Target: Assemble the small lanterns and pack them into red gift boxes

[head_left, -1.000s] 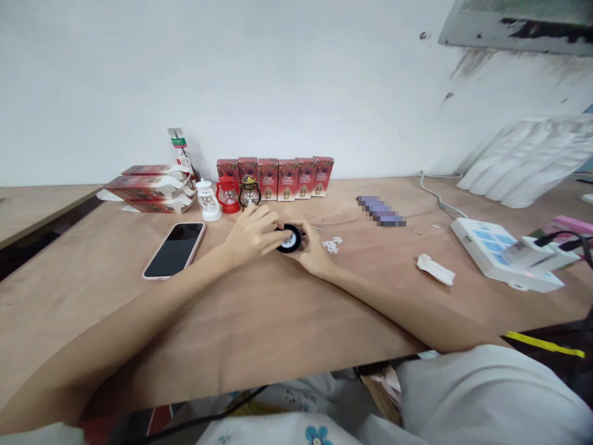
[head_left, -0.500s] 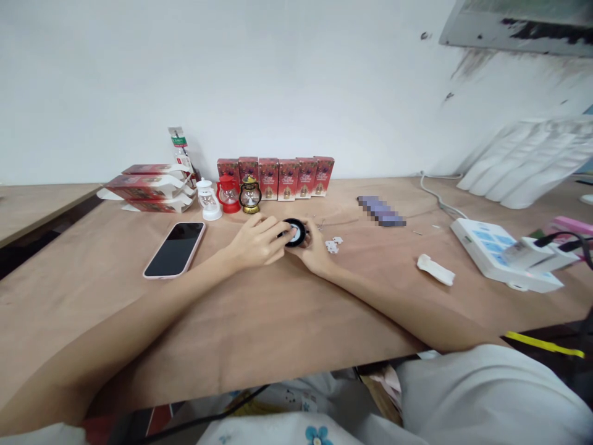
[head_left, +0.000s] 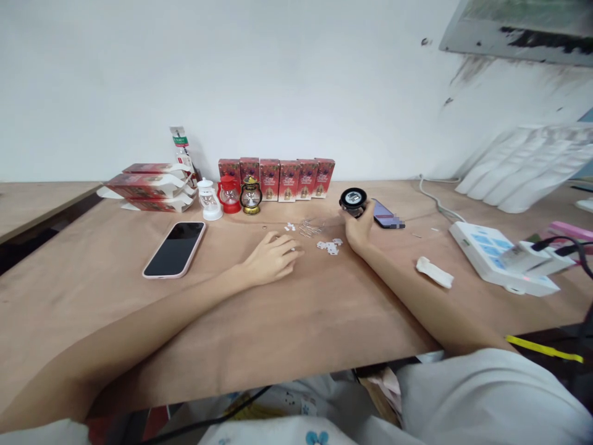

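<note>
Pale wall [head_left: 278, 80] behind a brown wooden table [head_left: 278, 327]; on view at centre right, one black piece [head_left: 353, 198], round, with a broad dark rim; its face turned upward and toward the camera, whitish at the middle with silvery detail too small to read; a narrower dark body below, partly covered by fingers; held at the fingertips of the right hand [head_left: 359, 230], which is clamped about its lower part; situated well apart from the left hand [head_left: 274, 258], to its right and farther from the person.

Hands separate; left hand palm down, low over the table, fingers loosely bent; whether it grips anything cannot be told.

Between the hands: white bits [head_left: 330, 247], flat, loosely grouped; thin metal wires [head_left: 311, 228], scattered beyond them.

Just beyond the right hand, one purple phone [head_left: 383, 215], lying flat, partly pixelated.

Farther off: three small lanterns, one white [head_left: 211, 203], one red [head_left: 229, 196], one gold and black [head_left: 251, 198], in a row; six red boxes [head_left: 288, 180], upright, behind.
</note>
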Motion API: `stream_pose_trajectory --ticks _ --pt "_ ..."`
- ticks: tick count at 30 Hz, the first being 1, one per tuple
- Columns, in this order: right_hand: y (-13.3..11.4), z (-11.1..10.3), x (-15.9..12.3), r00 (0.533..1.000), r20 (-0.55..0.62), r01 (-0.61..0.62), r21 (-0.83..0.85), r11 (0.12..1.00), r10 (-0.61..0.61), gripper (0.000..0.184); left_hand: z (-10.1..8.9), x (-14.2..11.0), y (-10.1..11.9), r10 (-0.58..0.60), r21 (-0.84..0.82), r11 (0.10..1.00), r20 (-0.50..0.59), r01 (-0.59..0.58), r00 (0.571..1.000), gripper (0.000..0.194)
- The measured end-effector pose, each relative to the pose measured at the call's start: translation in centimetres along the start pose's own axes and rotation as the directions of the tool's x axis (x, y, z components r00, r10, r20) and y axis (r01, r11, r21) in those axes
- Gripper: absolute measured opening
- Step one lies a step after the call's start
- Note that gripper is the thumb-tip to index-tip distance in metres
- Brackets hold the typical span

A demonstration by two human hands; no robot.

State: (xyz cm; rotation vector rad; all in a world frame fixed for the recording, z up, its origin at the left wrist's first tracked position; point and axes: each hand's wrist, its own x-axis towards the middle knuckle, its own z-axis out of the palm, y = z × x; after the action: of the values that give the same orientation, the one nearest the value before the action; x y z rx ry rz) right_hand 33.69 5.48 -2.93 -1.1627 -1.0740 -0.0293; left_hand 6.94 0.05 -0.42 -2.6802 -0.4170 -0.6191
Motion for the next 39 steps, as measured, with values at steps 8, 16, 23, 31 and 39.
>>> stream_pose_trajectory --ticks 8,16,23,31,39 --pt "-1.6 1.6 -2.3 0.989 0.145 -0.004 0.079 0.997 -0.008 0.043 2.5 5.0 0.2 -0.196 -0.167 0.961 0.156 0.221 0.968 0.027" --pt "-4.5 1.0 -3.1 0.987 0.160 0.000 0.176 0.984 -0.029 0.046 3.2 8.0 0.4 -0.199 -0.103 0.970 0.187 0.221 0.962 0.013" --pt "-7.9 1.0 -6.0 0.945 0.243 0.151 0.275 0.950 -0.220 0.053 -2.3 0.9 1.2 -0.266 -0.316 0.926 -0.156 0.207 0.951 0.018" --pt "-11.8 1.0 -10.0 0.832 0.483 0.084 0.376 0.923 -0.273 0.044 -5.2 -5.4 3.7 -0.340 -0.326 0.909 -0.223 0.259 0.914 0.010" --pt "-11.8 0.8 -10.0 0.727 0.622 0.105 0.316 0.943 -0.290 0.042 -6.4 -5.5 3.4 -0.175 -0.061 0.984 -0.437 0.165 0.882 0.006"
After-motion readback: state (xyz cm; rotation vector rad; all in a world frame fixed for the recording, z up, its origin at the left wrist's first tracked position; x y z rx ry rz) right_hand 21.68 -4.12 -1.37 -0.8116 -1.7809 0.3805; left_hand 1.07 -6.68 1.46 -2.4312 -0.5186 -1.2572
